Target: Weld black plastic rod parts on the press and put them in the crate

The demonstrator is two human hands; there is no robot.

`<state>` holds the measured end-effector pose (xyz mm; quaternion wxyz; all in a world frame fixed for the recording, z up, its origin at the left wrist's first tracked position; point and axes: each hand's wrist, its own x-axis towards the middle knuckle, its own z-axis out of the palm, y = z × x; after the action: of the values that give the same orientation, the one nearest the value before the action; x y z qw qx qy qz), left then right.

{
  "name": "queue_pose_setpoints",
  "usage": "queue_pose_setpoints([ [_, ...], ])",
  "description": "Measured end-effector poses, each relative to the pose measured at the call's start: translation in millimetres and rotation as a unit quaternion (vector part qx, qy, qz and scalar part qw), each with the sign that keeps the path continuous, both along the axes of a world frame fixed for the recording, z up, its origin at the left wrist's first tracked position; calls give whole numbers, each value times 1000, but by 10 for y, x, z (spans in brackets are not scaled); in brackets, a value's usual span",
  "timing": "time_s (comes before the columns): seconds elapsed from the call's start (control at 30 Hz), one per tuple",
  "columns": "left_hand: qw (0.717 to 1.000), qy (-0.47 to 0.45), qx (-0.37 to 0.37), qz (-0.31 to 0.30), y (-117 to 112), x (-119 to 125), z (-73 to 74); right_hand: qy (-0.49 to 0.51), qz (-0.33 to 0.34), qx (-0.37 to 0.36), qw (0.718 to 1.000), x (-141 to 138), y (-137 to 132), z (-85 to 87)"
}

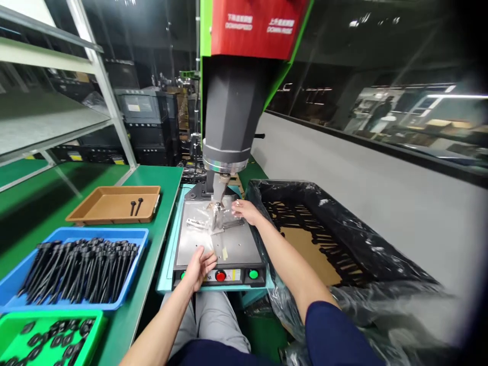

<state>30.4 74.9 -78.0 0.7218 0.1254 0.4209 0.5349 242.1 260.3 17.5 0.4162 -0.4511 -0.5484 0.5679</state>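
My left hand (200, 265) rests on the front edge of the press machine's metal plate (236, 244), fingers curled loosely, just above the red button (220, 276). Nothing shows in it. My right hand (246, 210) reaches to the fixture (217, 216) under the machine's grey horn (226, 127), fingers bent at a small part there; what they hold is too small to name. A green button (253, 274) sits at the panel's right.
A blue bin (23, 274) of several black rods and a green bin (95, 330) of black rings lie at left. A brown tray (110, 206) holds two black rods. A plastic-lined box (343, 239) with black rods stands at right.
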Motion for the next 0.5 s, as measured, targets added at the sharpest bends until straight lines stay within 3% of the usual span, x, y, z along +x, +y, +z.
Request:
queue_pose_setpoints([
  [0.17,998,-64,-12,-14,170,-22,30,63,70,-53,994,27,-34,43],
  [0.37,990,-119,10,75,223,-72,13,72,54,-38,995,30,14,-2],
  [0.5,988,-141,-9,60,140,-84,-43,92,27,-49,994,44,49,-77],
])
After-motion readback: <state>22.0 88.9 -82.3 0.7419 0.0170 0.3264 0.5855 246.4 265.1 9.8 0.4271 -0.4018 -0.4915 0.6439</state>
